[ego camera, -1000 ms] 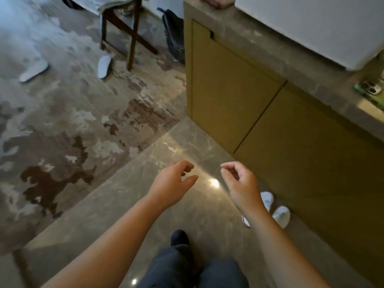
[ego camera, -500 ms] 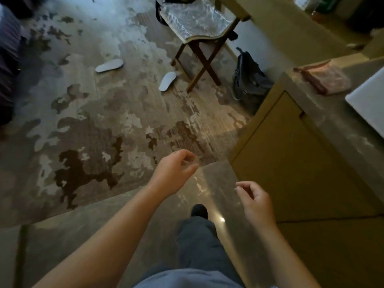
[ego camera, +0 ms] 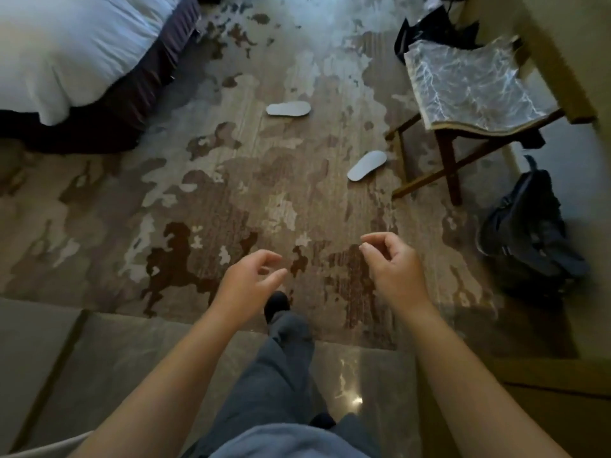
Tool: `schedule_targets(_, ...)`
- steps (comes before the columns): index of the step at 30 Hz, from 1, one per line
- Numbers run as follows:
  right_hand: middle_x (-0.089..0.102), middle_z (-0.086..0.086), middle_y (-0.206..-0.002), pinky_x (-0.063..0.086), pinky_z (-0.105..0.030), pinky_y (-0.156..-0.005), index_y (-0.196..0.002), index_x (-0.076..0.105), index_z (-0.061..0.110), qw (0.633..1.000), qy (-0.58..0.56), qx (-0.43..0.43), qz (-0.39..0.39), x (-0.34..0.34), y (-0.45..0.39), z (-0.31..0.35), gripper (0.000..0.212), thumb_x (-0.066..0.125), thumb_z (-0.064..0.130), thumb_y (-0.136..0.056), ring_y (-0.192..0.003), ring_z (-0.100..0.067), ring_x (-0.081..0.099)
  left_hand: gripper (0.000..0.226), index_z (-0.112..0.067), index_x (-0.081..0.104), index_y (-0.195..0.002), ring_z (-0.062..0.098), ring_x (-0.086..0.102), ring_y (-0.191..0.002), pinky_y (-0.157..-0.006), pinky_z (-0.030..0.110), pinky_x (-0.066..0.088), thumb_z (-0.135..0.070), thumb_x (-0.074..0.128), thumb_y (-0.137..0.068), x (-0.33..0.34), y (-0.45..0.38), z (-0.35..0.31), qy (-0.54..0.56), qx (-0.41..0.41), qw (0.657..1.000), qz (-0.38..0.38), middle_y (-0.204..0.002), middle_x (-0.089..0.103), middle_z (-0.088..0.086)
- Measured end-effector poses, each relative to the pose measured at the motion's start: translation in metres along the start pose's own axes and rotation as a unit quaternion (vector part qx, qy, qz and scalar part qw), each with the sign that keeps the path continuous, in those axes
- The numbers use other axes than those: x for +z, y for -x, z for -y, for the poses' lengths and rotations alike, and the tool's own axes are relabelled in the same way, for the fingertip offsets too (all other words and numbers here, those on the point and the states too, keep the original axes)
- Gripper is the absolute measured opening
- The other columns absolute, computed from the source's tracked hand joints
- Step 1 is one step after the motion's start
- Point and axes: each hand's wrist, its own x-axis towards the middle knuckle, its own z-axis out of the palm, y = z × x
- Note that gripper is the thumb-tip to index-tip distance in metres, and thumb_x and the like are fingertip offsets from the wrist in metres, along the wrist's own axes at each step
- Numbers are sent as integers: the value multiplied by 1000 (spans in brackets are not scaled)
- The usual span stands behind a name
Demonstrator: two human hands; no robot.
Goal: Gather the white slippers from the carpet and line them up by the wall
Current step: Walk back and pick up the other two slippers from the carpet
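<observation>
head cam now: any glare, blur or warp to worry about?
Head view: dim overall; specular glare spot on the polished floor; bed corner soft and bowed by the wide lens; both slippers on the carpet stay readable.

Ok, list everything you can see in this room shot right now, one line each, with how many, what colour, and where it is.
slippers: two, white, lying apart on the carpet, one mid-floor, one by the stool's leg
carpet: one, brown and grey mottled, covering most of the floor
bed: one, white cover over a dark base, upper left
stool: one, dark wooden legs, shiny pale marbled top, upper right
backpack: one, dark, on the floor at right
black bag: one, behind the stool
tiled floor: grey, nearest the camera
left hand: empty, open, half-curled
right hand: empty, open, half-curled
legs: grey trousers, dark footwear, stepping onto the carpet
</observation>
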Motion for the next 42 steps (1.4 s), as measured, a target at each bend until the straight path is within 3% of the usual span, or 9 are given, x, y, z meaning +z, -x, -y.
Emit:
schedule_targets(2, 57, 14, -76, 44, -7, -52, -89, 56, 28, 1000, 5, 0, 12, 12, -49, 5, 8, 51, 23, -85, -70, -2, 55, 28, -14, 56, -111, 16, 55, -98, -87, 33, 47, -22, 56, -84, -8, -41, 5, -5, -18, 1000, -22, -103, 60, 2)
schedule_targets(6, 57, 16, -80, 40, -12, -60, -89, 56, 27, 999, 14, 22, 22, 31, -148, 17, 8, 50, 23, -86, -76, 0, 55, 29, -14, 55, -112, 14, 55, -95, -85, 31, 48, -23, 55, -84, -37, -140, -1, -9, -29, 999, -16, -104, 60, 2)
schedule_targets(16, 60, 7, -87, 45, -20, -70, -98, 59, 17, 992, 37, 114, -49, 18, -331, 21, 15, 51, 19, -86, -86, -7, 56, 29, -14, 56, -109, 12, 55, -90, -79, 26, 43, -26, 57, -83, -98, -393, -93, -15, 64, 998, -7, -96, 57, -4)
schedule_targets(21, 59, 9, -84, 46, -24, -70, -92, 58, 23, 989, 27, 140, -45, 24, -455, 9, 10, 50, 20, -86, -85, -9, 57, 29, -13, 56, -109, 12, 54, -91, -79, 26, 43, -26, 57, -83, -101, -523, -121, -21, 74, 997, -8, -99, 57, -3)
schedule_targets(25, 59, 11, -81, 42, -20, -63, -83, 55, 30, 993, 6, 118, -14, 26, -575, 19, 13, 50, 20, -87, -82, -6, 55, 31, -12, 55, -111, 13, 53, -93, -81, 27, 43, -25, 56, -83, -110, -622, -139, -40, 42, 998, -12, -108, 61, 4)
schedule_targets(35, 54, 17, -78, 39, -11, -62, -93, 57, 18, 995, 15, 92, 37, 72, -829, 71, 10, 50, 18, -86, -75, 1, 52, 27, -9, 57, -107, 21, 57, -98, -90, 36, 46, -20, 57, -83, -169, -797, -137, -40, -92, 995, -8, -108, 63, 11)
schedule_targets(39, 55, 16, -77, 40, -12, -60, -90, 57, 21, 993, 15, 113, 22, 115, -917, 63, 7, 51, 19, -86, -74, 0, 52, 26, -10, 56, -108, 18, 56, -97, -85, 29, 44, -20, 56, -84, -192, -894, -115, -42, -107, 993, 23, -104, 62, 6)
schedule_targets(42, 57, 16, -82, 39, -15, -64, -92, 58, 19, 986, -23, 164, -30, 148, -977, 45, 10, 51, 18, -86, -79, 0, 53, 25, -10, 57, -107, 16, 55, -94, -83, 28, 43, -20, 56, -84, -212, -979, -97, -44, -126, 990, 52, -99, 60, 2)
